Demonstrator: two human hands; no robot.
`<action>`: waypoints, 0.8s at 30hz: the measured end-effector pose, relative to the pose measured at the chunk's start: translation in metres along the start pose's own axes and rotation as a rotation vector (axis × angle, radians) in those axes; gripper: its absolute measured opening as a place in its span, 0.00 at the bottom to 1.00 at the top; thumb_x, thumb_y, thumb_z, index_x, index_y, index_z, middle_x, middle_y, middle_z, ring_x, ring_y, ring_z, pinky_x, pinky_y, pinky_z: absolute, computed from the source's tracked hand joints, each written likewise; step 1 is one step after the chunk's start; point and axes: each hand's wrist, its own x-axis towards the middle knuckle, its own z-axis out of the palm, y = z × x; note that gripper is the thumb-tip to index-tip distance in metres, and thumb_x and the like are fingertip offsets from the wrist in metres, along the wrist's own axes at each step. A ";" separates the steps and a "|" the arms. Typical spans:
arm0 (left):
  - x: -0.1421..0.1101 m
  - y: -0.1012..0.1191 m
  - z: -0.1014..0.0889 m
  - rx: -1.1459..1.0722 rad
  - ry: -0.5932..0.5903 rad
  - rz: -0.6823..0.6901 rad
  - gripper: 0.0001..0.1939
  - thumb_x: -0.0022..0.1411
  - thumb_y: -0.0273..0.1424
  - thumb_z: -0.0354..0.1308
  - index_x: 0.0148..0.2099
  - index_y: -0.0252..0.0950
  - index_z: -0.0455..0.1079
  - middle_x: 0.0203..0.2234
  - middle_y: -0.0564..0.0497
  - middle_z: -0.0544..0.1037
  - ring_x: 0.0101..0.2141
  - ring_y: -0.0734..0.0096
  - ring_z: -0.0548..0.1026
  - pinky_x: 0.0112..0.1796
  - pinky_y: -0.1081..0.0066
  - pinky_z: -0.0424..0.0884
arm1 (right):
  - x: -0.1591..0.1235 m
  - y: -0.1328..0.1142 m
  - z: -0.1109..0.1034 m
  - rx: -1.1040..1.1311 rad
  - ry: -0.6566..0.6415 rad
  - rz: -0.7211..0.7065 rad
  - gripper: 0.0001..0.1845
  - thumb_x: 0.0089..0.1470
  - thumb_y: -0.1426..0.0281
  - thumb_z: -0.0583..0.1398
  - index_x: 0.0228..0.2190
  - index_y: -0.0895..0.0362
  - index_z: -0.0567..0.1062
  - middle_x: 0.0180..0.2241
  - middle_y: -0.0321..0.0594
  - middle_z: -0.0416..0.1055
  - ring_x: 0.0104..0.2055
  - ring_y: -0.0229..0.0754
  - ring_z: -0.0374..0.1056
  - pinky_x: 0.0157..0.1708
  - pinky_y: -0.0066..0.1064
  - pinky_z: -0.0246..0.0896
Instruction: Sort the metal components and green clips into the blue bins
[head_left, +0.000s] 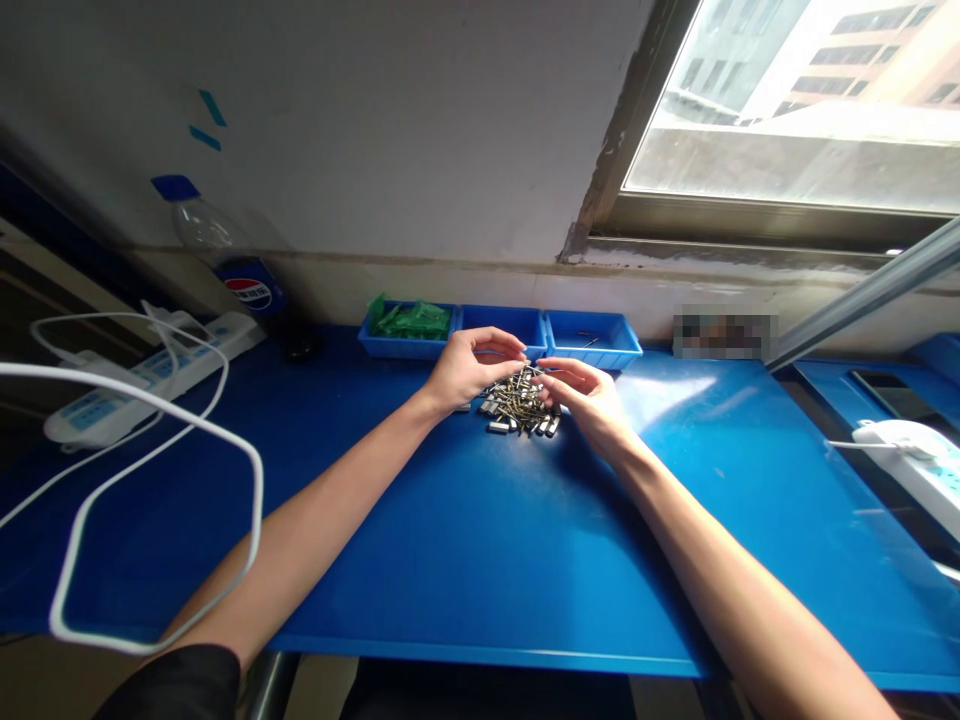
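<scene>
Over the middle of the blue table, both my hands meet above a heap of small metal parts, some brass-coloured and pin-like, others short silver-and-black blocks. My left hand curves in from the left, thumb and fingertips drawn close together at the heap's back edge. Opposite it, my right hand is bent with its fingertips nearly touching those of the left. Whatever lies between the fingertips is too small to make out. Part of the heap is hidden behind the fingers.
Behind the heap stand blue bins: one with green plastic packets, a middle bin, and a right bin with a few thin parts. A cola bottle, power strip and looping white cable are left; another strip is right.
</scene>
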 end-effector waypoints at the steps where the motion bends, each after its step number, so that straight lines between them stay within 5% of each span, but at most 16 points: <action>1: 0.000 0.000 0.001 -0.006 -0.002 -0.001 0.18 0.49 0.35 0.77 0.40 0.31 0.79 0.36 0.44 0.85 0.40 0.61 0.85 0.49 0.59 0.81 | 0.000 0.000 0.001 0.023 -0.001 0.008 0.20 0.50 0.57 0.74 0.43 0.51 0.84 0.37 0.41 0.84 0.35 0.44 0.77 0.41 0.39 0.73; 8: -0.002 -0.006 0.004 0.086 -0.049 0.016 0.15 0.53 0.34 0.74 0.41 0.32 0.79 0.36 0.45 0.86 0.39 0.61 0.85 0.47 0.61 0.82 | 0.001 -0.003 0.004 0.099 0.039 0.074 0.19 0.44 0.58 0.77 0.37 0.52 0.86 0.36 0.40 0.84 0.35 0.45 0.77 0.46 0.42 0.73; 12: -0.001 -0.008 -0.004 0.444 -0.087 0.111 0.09 0.59 0.31 0.67 0.43 0.35 0.81 0.38 0.46 0.86 0.39 0.61 0.85 0.45 0.64 0.81 | 0.004 -0.004 0.000 0.094 0.101 0.035 0.14 0.49 0.58 0.73 0.36 0.52 0.85 0.35 0.41 0.83 0.34 0.43 0.76 0.42 0.40 0.73; 18: -0.001 -0.012 -0.017 0.927 -0.205 0.151 0.15 0.60 0.23 0.61 0.46 0.39 0.83 0.43 0.46 0.86 0.43 0.57 0.84 0.47 0.64 0.78 | 0.008 -0.005 -0.012 0.059 0.176 -0.101 0.22 0.53 0.60 0.69 0.51 0.45 0.80 0.61 0.41 0.75 0.47 0.49 0.78 0.47 0.44 0.75; 24: -0.003 -0.015 -0.012 0.973 -0.199 0.167 0.15 0.61 0.22 0.58 0.46 0.39 0.82 0.41 0.46 0.85 0.41 0.59 0.83 0.43 0.66 0.77 | 0.007 -0.003 -0.011 0.017 0.150 -0.079 0.21 0.53 0.60 0.69 0.50 0.46 0.80 0.60 0.41 0.76 0.43 0.47 0.78 0.45 0.44 0.74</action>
